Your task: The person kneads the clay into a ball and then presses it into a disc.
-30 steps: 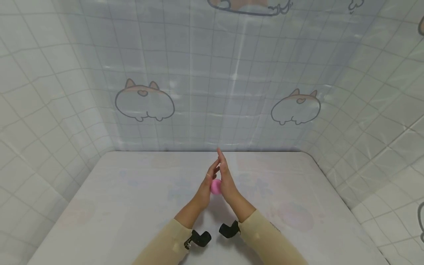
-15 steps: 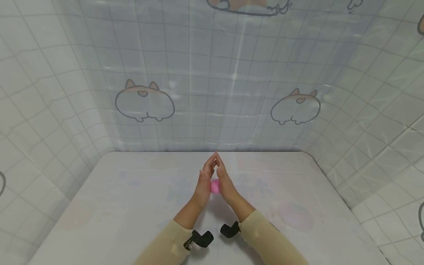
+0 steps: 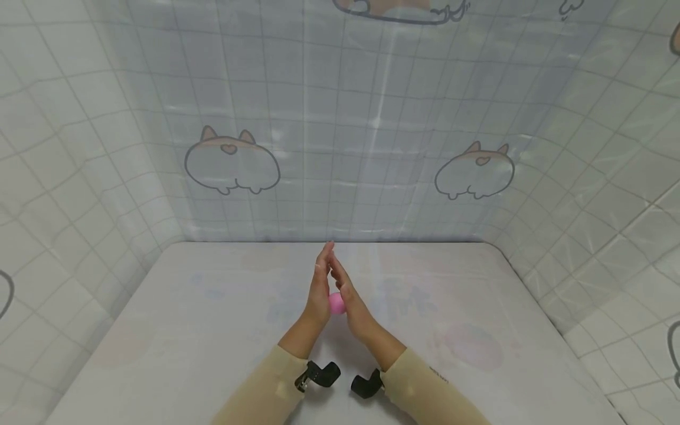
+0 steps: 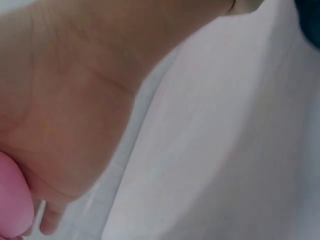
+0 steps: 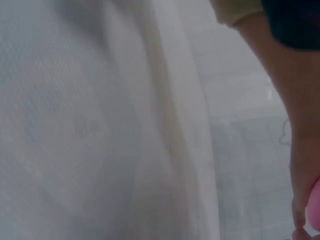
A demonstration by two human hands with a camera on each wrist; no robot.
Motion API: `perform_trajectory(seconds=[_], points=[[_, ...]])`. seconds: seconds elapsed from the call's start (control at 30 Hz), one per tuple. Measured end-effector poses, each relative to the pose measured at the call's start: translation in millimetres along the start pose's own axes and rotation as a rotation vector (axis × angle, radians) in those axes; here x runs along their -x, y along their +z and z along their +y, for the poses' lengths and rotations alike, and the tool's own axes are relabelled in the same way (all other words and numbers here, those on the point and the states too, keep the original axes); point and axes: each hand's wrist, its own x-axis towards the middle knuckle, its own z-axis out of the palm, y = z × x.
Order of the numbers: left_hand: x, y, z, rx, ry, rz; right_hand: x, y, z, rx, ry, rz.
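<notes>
A smooth pink ball (image 3: 337, 303) sits pressed between two palms, above the middle of the table. My left hand (image 3: 317, 298) lies along its left side and my right hand (image 3: 358, 313) along its right side. Both hands have straight fingers pointing away from me, and their fingertips meet in a peak beyond the ball. In the left wrist view, the ball (image 4: 12, 200) shows at the lower left against the left palm (image 4: 70, 120). At the right edge of the right wrist view, part of the ball (image 5: 315, 207) appears beside the right hand (image 5: 305, 155).
A pale cloth with faded prints covers the table (image 3: 175, 330). White grid-patterned curtains (image 3: 340, 130) with cartoon animals rise behind it and on both sides. Black wrist cameras (image 3: 323, 374) stick out from the beige sleeves (image 3: 271, 383).
Both hands and the ball have shifted slightly left. The palms slid against each other: the right fingertips reached farther forward one second ago, and the left ones do now.
</notes>
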Motion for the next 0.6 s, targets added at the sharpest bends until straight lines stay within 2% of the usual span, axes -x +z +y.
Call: perform_trajectory(seconds=[0.2, 0.3, 0.53, 0.6], points=[[0.3, -2.1, -5.3, -0.015, -0.092, -0.026, 0.7, 3.0, -5.8, 0.012, -0.074, 0.006], [1.9, -1.7, -8.5, -0.002, -0.114, -0.057, 1.1, 2.9, -7.5, 0.011, -0.065, 0.037], [8.9, 1.9, -12.1, 0.011, -0.166, -0.135, -3.6, -1.9, -7.1, 0.139, -0.046, 0.128], [10.5, 3.2, -13.0, 0.012, -0.156, -0.157, -5.9, -4.4, -6.3, 0.163, -0.024, 0.146]])
